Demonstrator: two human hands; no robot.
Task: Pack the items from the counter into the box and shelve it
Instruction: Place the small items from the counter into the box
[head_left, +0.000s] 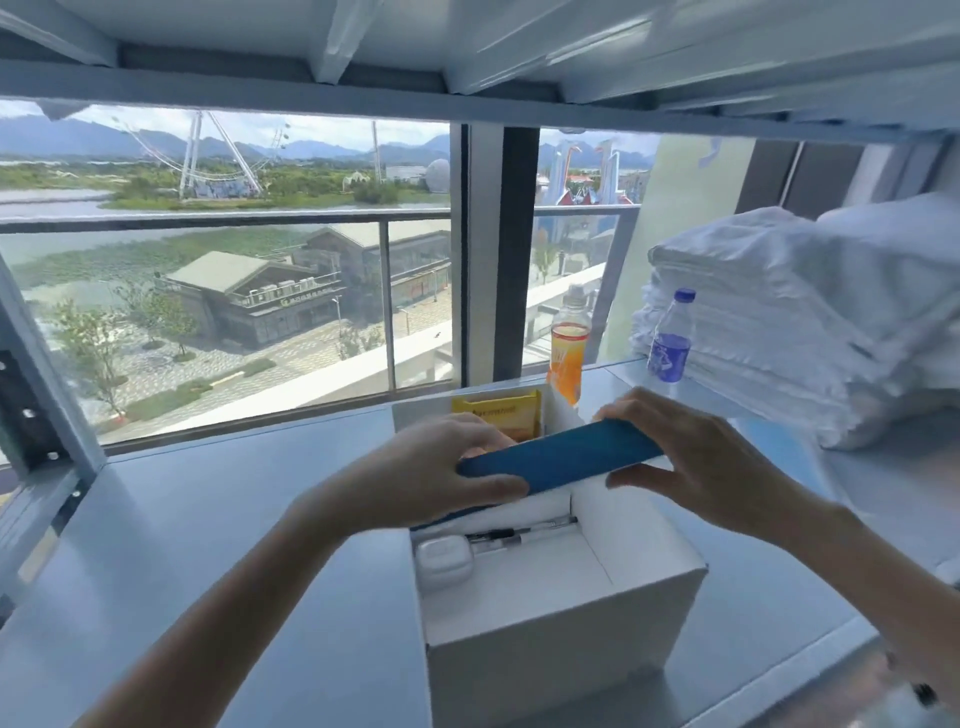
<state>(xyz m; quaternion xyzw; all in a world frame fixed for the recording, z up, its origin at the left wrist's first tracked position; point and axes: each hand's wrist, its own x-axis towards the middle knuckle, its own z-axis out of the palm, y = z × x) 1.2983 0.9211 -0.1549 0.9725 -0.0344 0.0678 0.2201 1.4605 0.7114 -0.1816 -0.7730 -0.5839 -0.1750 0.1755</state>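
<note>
Both hands grip a flat blue rectangular case (561, 460) by its ends, left hand (441, 467) and right hand (711, 467) keeping it level above the open white cardboard box (561, 639), likely to lower it in squarely. Inside lie a small white rounded case (444, 561), pens (524, 535), apparently, and a yellow packet (498, 418). Beyond stand an orange drink bottle (569, 348), a blue-labelled water bottle (670, 343) and folded white towels (800, 322).

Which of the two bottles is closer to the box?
The orange bottle. It stands just behind the box's far corner, while the blue-labelled bottle stands further right, in front of the stack of white towels.
</note>
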